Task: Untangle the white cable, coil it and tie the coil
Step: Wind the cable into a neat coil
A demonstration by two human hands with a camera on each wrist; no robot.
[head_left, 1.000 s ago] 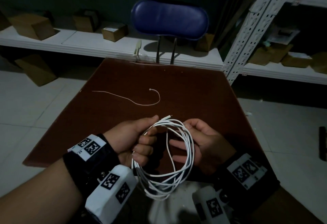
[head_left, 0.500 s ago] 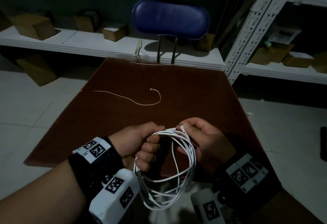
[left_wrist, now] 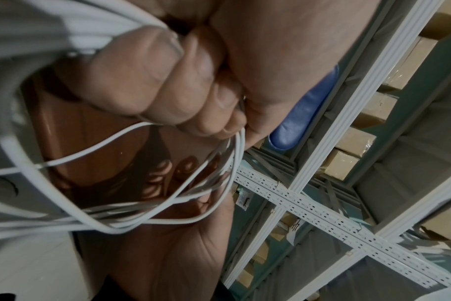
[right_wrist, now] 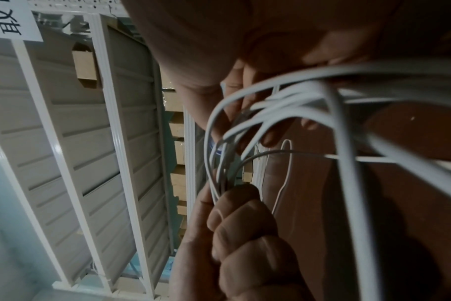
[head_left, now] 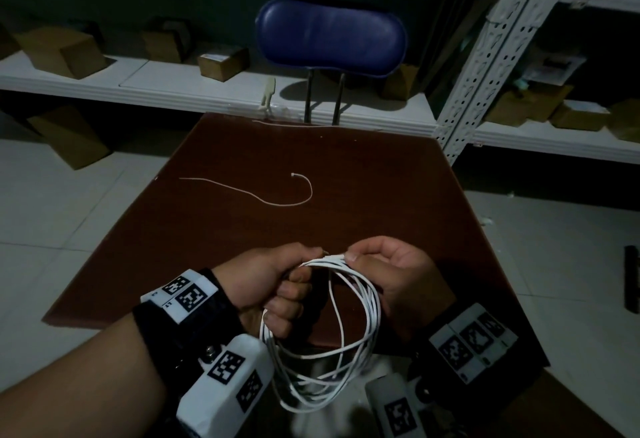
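The white cable [head_left: 370, 313] hangs as a coil of several loops over the near edge of the brown table [head_left: 346, 195]. My left hand [head_left: 277, 285] grips the left side of the coil in a fist, loops running through its curled fingers [left_wrist: 168, 85]. My right hand [head_left: 388, 264] pinches the cable's end plug at the top of the coil between thumb and forefinger. In the right wrist view the cable strands [right_wrist: 296, 101] cross close to the lens, with the left hand's fist [right_wrist: 240, 234] below them.
A thin white tie string [head_left: 277, 200] lies loose on the middle of the table. Another thin white strand [head_left: 294, 123] lies along the far edge. A blue chair [head_left: 330, 39] stands behind the table. White metal shelving [head_left: 485, 56] with cardboard boxes fills the background.
My right hand closed from loosely spread fingers behind the coil to a pinch on the cable's end plug at the coil's top. The left hand kept its grip.
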